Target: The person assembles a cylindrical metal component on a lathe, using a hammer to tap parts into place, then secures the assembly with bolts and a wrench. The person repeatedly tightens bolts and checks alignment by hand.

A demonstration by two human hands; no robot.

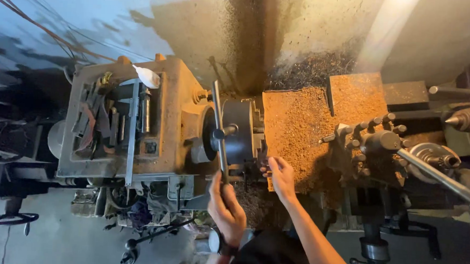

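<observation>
left hand (pixel 226 208): gripping the near end of the chuck key (pixel 218 130), fingers wrapped tight
chuck key: sticking into the lathe chuck (pixel 238 133)
right hand (pixel 280 174): fingers loosely spread, touching the chuck's front face
carriage (pixel 304 124): sitting buried in brown chips

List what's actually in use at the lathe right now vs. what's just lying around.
In use:
- chuck key, gripped at its lower end by the left hand
- lathe chuck, key seated in it
- right hand, fingers at the chuck's jaw side

Lying about:
- tools in the headstock tray
- white rag
- tool post
- tailstock centre
- swarf on the bed cover
</observation>
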